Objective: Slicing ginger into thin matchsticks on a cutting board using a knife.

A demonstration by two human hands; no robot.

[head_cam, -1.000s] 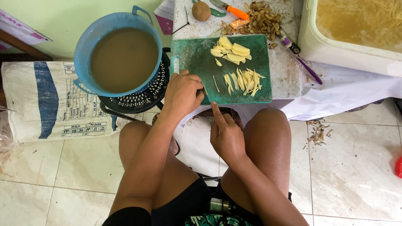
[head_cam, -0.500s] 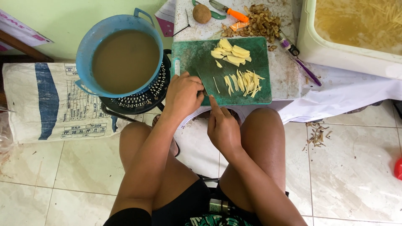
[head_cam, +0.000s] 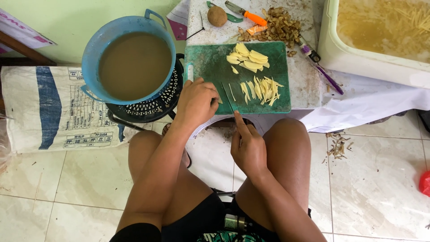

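- Step in hand, as I judge it: cutting potato slices into thin sticks on the green cutting board (head_cam: 210, 62), which lies on the pale surface (head_cam: 304, 80) at its near edge, above the person's knees.
- The left hand (head_cam: 195, 102) rests on the board's near left corner, fingers curled together and pressing down on a small pale potato piece (head_cam: 219, 99), which is mostly hidden under the fingertips.
- The right hand (head_cam: 247, 148) sits just off the board's near edge, closed around a knife handle with the forefinger stretched along the top; the knife blade (head_cam: 227, 97) runs as a thin dark line up onto the board, just beside the held piece.
- A single cut stick lies just right of the blade; the heap of potato sticks (head_cam: 262, 88) lies at the board's near right, and the uncut potato slices (head_cam: 247, 56) are stacked toward its far edge.
- Beyond the board's far edge are a whole potato (head_cam: 217, 15), an orange-handled peeler (head_cam: 246, 12) and a heap of brown peelings (head_cam: 280, 24).
- A blue pot (head_cam: 130, 58) of cloudy brown water stands to the left of the surface on a black stand.
- The next move calls for keeping the left fingertips tucked clear of the blade, since the piece is small, and setting the edge a thin stick's width in from the cut side.
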